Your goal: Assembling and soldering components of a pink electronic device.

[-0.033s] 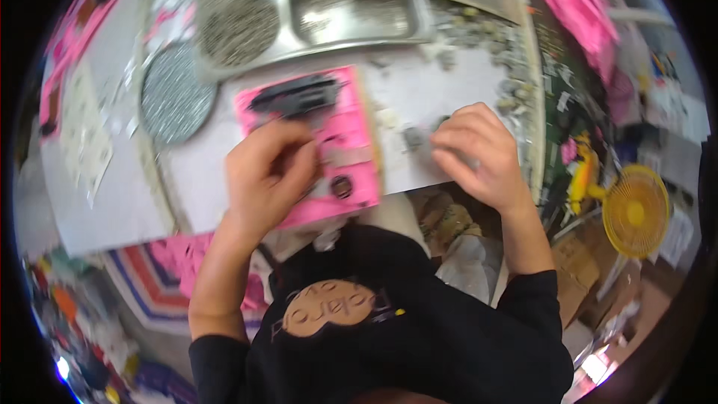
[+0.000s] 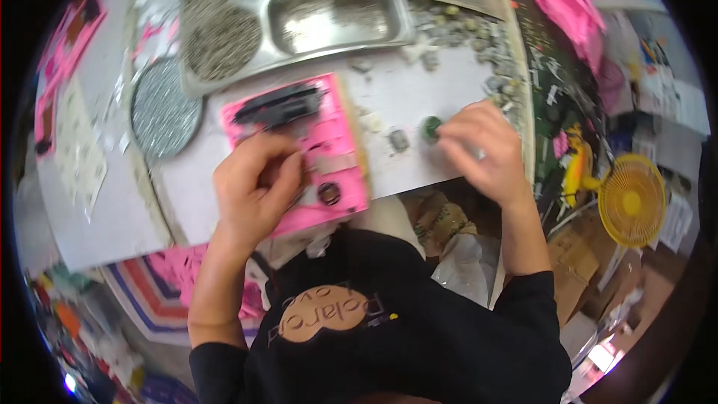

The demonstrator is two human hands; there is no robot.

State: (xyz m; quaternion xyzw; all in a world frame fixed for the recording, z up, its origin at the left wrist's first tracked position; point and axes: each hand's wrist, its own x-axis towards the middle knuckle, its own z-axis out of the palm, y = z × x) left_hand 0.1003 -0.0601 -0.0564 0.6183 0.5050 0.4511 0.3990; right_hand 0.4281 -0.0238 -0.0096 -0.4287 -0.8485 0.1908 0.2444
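My left hand (image 2: 258,183) is closed, thumb and forefinger curled together over the left side of a pink slab (image 2: 348,172). What it pinches, if anything, cannot be seen. On the slab's upper part lies a black elongated piece (image 2: 278,107); a small dark round piece (image 2: 329,194) sits near its lower right. My right hand (image 2: 488,151) is over the table's right side, fingers curled toward the thumb. Its fingertips are close by a small dark green round thing (image 2: 431,128); contact is unclear. A small grey block (image 2: 399,141) lies left of that.
A metal compartment tray (image 2: 329,45) holds grey bits at the back. Left of the slab is a round dish (image 2: 166,108) of silvery pieces. Several grey lumps (image 2: 479,34) lie at the table's right edge. A yellow fan (image 2: 632,200) stands at right.
The view has shifted, moving the table leftward in the picture. My right hand has drawn a little to the right, uncovering more of the green thing. My left hand stays over the slab.
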